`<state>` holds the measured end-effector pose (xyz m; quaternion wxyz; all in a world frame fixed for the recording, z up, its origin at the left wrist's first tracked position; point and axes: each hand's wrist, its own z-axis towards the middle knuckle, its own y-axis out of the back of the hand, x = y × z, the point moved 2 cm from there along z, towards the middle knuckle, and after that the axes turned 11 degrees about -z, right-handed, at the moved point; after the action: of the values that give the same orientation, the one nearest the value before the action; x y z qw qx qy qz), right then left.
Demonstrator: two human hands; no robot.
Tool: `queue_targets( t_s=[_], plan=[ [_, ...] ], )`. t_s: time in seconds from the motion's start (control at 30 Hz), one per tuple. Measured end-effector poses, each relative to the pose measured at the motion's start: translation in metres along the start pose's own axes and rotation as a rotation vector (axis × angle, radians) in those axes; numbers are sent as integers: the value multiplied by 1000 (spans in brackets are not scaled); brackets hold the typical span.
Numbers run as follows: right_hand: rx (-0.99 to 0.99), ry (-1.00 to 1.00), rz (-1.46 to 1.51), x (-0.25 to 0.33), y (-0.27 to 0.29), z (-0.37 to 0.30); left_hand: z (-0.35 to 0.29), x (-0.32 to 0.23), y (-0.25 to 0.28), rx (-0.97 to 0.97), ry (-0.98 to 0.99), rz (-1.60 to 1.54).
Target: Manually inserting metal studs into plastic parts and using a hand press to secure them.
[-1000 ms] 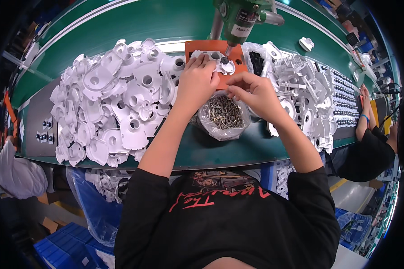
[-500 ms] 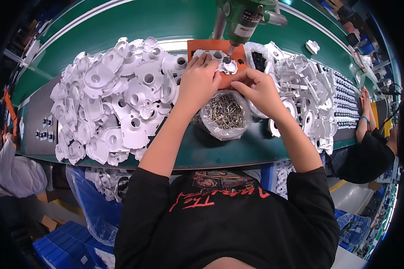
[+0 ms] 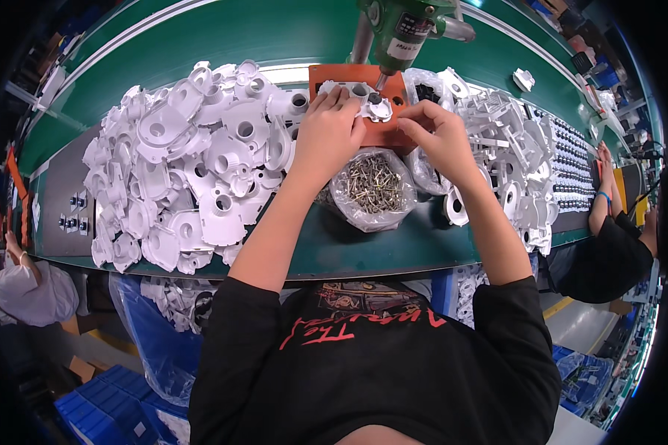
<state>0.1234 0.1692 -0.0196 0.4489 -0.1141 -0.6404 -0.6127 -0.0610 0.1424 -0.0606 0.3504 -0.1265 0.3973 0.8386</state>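
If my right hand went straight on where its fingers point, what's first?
Likely the white piece on the orange plate, just left of the right hand; height above the plate is unclear.

A long, green-topped worktable [image 3: 260,44] with a pale metal rail [image 3: 130,37] along its far side crosses the room. A grey floor [image 3: 583,320] with a yellow painted line shows at right; blue plastic crates [image 3: 104,404] stand at lower left beside a brown cardboard box [image 3: 82,368].

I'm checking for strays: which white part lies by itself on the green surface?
The white part at upper right, beyond the right heap: green surface surrounds it, unlike piled parts.
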Motion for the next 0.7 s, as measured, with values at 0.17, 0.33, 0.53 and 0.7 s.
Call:
queue_targets(
  t_s=[0.17,0.33,0.53,0.7],
  plan=[
    [-62,-9,41,-6,10,6,0,0,0,11,9,-11],
    [-85,-15,65,-10,12,8,0,1,-1,5,10,-23],
    [-50,-31,34,-10,8,5,0,1,0,-7,1,-14],
    [-19,-53,41,-10,5,2,0,0,0,-2,2,-14]
  ],
)
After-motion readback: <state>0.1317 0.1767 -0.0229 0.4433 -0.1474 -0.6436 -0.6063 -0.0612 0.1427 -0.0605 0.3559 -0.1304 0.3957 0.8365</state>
